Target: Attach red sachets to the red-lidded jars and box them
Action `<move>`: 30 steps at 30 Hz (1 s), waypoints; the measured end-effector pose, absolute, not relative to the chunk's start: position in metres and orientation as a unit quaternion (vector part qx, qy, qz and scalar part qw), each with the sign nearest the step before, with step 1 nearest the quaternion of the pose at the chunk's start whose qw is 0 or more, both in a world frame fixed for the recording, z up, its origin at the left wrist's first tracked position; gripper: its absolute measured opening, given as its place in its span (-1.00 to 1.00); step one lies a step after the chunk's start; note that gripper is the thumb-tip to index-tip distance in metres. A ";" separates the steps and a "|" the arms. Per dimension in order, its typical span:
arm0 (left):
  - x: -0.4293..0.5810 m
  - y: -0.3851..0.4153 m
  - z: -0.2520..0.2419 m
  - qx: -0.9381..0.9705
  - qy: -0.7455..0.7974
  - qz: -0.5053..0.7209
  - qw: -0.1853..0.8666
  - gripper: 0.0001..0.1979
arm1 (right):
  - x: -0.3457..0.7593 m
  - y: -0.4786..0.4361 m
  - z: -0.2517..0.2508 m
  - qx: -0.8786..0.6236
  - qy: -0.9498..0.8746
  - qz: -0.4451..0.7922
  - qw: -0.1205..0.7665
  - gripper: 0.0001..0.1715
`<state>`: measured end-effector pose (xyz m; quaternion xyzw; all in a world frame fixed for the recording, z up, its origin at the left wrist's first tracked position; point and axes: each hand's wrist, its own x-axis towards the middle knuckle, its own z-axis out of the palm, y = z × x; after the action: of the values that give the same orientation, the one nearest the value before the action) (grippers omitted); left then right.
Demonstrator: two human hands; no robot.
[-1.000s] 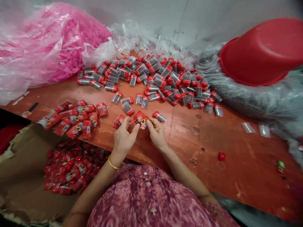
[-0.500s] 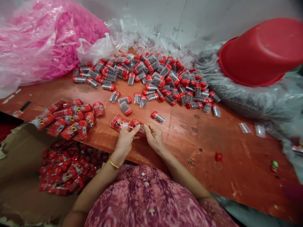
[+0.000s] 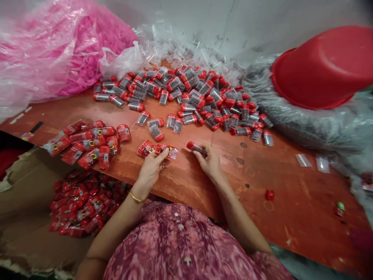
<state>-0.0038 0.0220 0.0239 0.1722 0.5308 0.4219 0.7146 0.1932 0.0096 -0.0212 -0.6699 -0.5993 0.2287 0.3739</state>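
My left hand (image 3: 152,168) pinches a red printed plastic pouch (image 3: 172,152) between thumb and fingers, its clear end pointing right. A stack of flat red pouches (image 3: 145,148) lies just behind that hand. To the right, my right hand (image 3: 210,160) is closed around a small clear container with a red cap (image 3: 191,145) and dark contents, the cap end facing left. Several loose containers (image 3: 156,132) rest beyond the hands, in front of a large heap of the same kind (image 3: 192,97). On the left lies a group of filled red packets (image 3: 104,157).
A cardboard box (image 3: 23,202) below the table edge holds many red packets (image 3: 78,206). Bags of pink pieces (image 3: 84,46) stand back left. A red bucket (image 3: 323,70) sits upside down on a grey plastic sack (image 3: 309,124). A red cap (image 3: 270,195) lies at right on the wooden table (image 3: 204,190).
My right hand has left the pouch, moved right and taken hold of the capped container that lay on the table. My left hand still holds the pouch, having shifted slightly left.
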 end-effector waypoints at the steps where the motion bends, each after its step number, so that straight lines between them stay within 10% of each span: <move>1: -0.005 0.022 0.025 0.173 0.527 0.422 0.717 -0.54 | 0.190 0.004 -0.016 -0.653 -0.579 0.273 0.405 -0.77; 7: -0.004 0.019 0.031 0.193 0.503 0.403 0.740 -0.55 | 0.181 -0.024 0.026 -0.547 -0.503 0.497 0.448 -0.77; 30: -0.001 0.017 0.030 0.249 0.515 0.399 0.717 -0.57 | 0.168 -0.031 0.037 -0.541 -0.518 0.494 0.441 -0.84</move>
<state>-0.0006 0.0166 0.0304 0.2495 0.5148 0.3991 0.7166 0.1678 -0.0315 0.0368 -0.5408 -0.5180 0.4943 0.4413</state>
